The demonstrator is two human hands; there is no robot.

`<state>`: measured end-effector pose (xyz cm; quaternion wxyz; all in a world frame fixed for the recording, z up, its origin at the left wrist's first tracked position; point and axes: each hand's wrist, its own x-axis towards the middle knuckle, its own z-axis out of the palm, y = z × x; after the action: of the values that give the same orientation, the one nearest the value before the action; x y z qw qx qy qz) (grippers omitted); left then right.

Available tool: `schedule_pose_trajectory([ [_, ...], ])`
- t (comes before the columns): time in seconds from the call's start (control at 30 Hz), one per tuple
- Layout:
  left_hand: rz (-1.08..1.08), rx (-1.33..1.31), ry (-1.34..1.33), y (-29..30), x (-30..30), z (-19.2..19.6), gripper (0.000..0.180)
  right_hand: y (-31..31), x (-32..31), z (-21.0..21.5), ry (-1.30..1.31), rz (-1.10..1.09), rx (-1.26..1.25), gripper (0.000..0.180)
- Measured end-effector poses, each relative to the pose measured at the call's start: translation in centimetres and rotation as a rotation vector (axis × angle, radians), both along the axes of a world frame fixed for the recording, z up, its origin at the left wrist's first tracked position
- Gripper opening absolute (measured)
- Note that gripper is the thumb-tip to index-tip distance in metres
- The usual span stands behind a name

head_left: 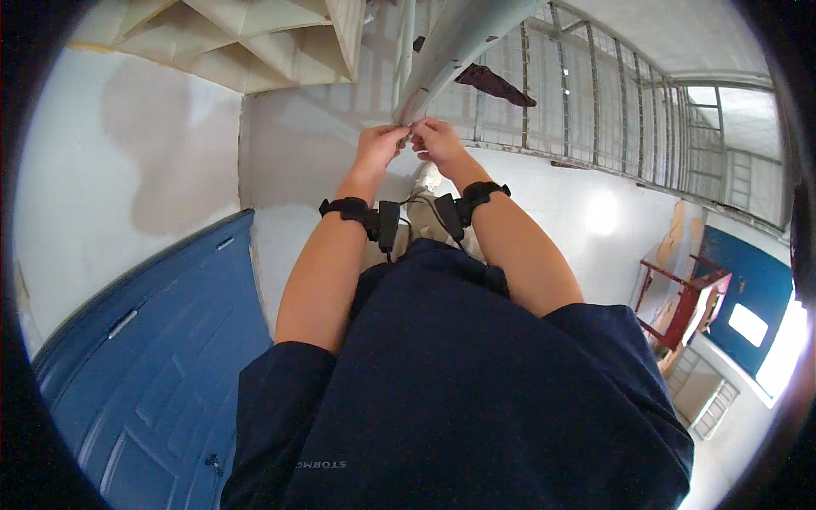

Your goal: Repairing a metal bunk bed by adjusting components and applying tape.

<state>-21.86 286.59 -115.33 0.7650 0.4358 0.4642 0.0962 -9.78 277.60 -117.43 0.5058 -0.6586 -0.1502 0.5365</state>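
Observation:
My left hand [380, 146] and my right hand [439, 143] meet in front of me at the lower-looking end of a thick pale grey-green metal post [463, 44]. Thumb and fingertips of each hand are pinched together, almost touching the other hand. Whatever lies between them is too small and too covered by the fingers to name. Black straps with small black boxes [388, 223] sit on both wrists, and thin cables run from them. Under my arms, a pale shoe [427, 177] shows on the floor.
Metal bar railings [586, 93] run along the far right, with a dark maroon cloth [497, 86] by the post. A blue panelled door [161, 365] stands at left, below a cream lattice structure [246, 38]. At right are a dark red frame [680, 310] and a blue panel [731, 272].

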Motion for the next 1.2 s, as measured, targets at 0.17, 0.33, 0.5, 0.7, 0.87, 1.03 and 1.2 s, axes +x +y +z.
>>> schedule_pose_trajectory([
  [0.17, 0.086, -0.011, 0.032, 0.2, 0.0, -2.2, 0.013, 0.7, -0.7, 2.5, 0.139, -0.042, -0.164, 0.016],
  [0.33, 0.056, 0.062, 0.043, 0.9, 0.2, -2.2, 0.011, -1.8, 1.5, 1.1, 0.15, -0.169, -0.181, 0.02],
  [0.5, 0.048, 0.036, 0.075, 0.9, 1.2, -2.7, 0.012, -7.9, 4.8, -1.1, 0.104, -0.328, -0.151, 0.017],
  [0.7, -0.318, 0.82, 0.098, 1.1, 1.3, -5.6, 0.022, -25.4, 1.0, -4.2, 0.084, -0.785, -0.134, 0.006],
  [0.87, -0.382, 0.89, 0.055, 1.9, 0.4, -3.4, 0.018, -38.5, -13.0, -4.1, 0.154, -1.101, -0.066, 0.014],
  [1.03, -0.377, 1.003, 0.091, 1.0, -0.1, -3.0, 0.02, -52.2, -35.1, -8.9, 0.242, -1.199, -0.054, 0.021],
  [1.2, -0.387, 1.046, 0.204, 1.0, 0.3, -4.4, 0.026, -54.5, -44.4, -14.3, -0.288, -0.493, -0.795, 0.017],
])
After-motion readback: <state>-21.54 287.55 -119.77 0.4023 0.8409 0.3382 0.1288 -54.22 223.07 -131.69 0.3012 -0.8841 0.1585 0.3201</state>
